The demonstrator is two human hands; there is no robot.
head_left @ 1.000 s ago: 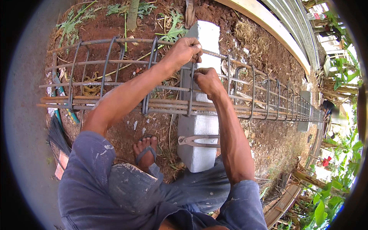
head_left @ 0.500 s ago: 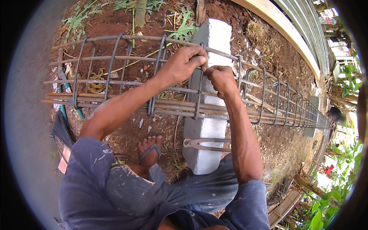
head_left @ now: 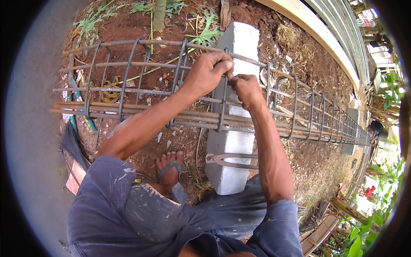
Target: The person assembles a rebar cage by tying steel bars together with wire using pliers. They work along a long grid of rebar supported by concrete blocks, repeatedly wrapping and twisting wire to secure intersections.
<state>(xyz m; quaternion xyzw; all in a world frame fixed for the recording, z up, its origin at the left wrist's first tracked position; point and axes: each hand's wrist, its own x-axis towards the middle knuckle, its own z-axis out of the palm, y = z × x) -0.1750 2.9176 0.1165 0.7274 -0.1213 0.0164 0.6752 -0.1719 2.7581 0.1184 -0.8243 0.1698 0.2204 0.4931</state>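
Note:
A long cage of steel reinforcing bars (head_left: 192,116) with square stirrups crosses in front of me. It rests on a white block (head_left: 227,175). My left hand (head_left: 209,70) is closed in a pinch at a stirrup (head_left: 223,107), by the upper bars above the block. Right beside it, my right hand (head_left: 247,89) has its fingers curled tight, its fingertips almost meeting the left ones. Whatever sits between the fingertips is too small and hidden to make out. End-cutting pincers (head_left: 214,158) lie on the near part of the block, below the bars.
Far to the right, another block (head_left: 349,147) sits under the cage. A dark bristle brush (head_left: 72,139) and a tool with teal handles (head_left: 90,124) are on the ground at left. My sandalled foot (head_left: 169,169) stands near the block. Boards (head_left: 317,34) run along the upper right.
Both hands stay at the same stirrup, with only a slight shift of the fingers. My left forearm and the cage's left end appear slightly further right.

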